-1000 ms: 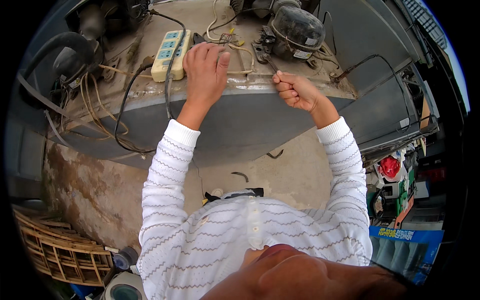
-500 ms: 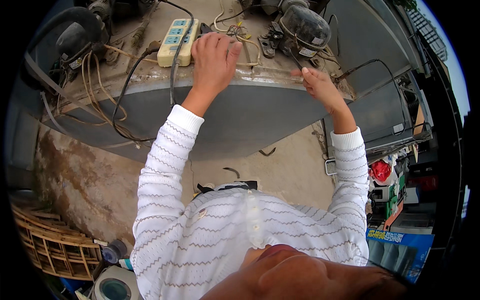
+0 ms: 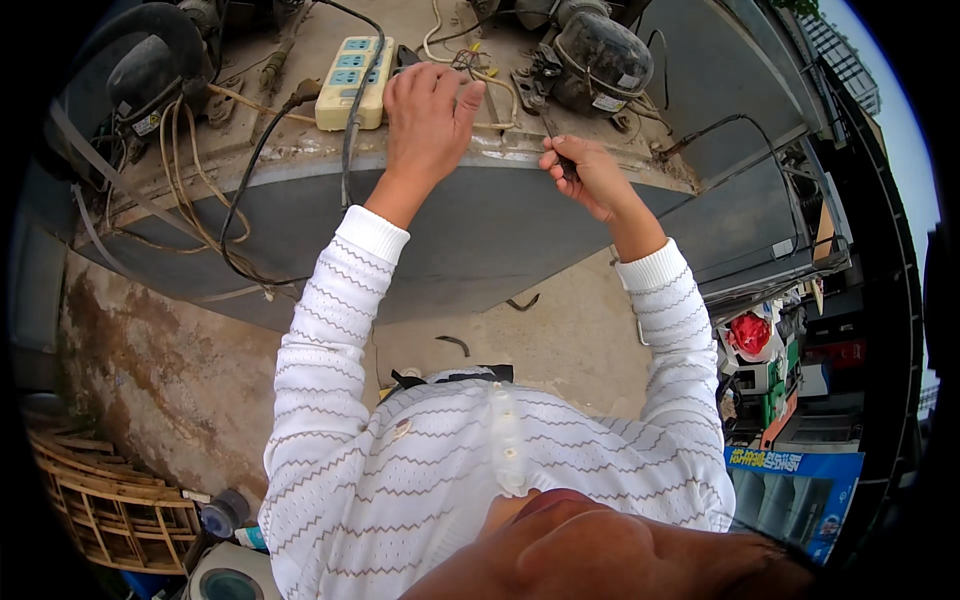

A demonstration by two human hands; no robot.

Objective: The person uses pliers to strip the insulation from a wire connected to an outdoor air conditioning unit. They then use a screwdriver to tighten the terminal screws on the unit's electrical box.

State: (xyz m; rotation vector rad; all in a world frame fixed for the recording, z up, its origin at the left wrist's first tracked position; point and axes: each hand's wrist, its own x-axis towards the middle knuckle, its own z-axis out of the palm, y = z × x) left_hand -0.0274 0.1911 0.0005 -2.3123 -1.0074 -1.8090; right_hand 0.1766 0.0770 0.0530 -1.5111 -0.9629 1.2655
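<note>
My left hand (image 3: 432,118) is at the metal ledge, just right of a cream power strip (image 3: 352,85) with blue sockets. Its fingers curl down together with the tips hidden; a dark piece (image 3: 407,57) shows just beyond the knuckles. Thin bare-ended wires (image 3: 470,62) and a pale cable (image 3: 511,100) lie beside this hand. In my right hand (image 3: 592,178) is a slim dark-handled tool (image 3: 567,168), its thin shaft pointing up and away over the ledge. The exact kind of tool cannot be made out. Beyond it sits a black compressor (image 3: 603,65) with a small mounting bracket.
A second black compressor (image 3: 150,85) is at the far left, with tan cables (image 3: 180,165) hanging down the grey metal side (image 3: 440,235). A black cord (image 3: 346,165) drops over the ledge by my left wrist. Wooden frames (image 3: 120,510) lie low at left.
My right hand has moved left and slightly down with the tool, away from the compressor toward my left hand. My left hand has stayed in place.
</note>
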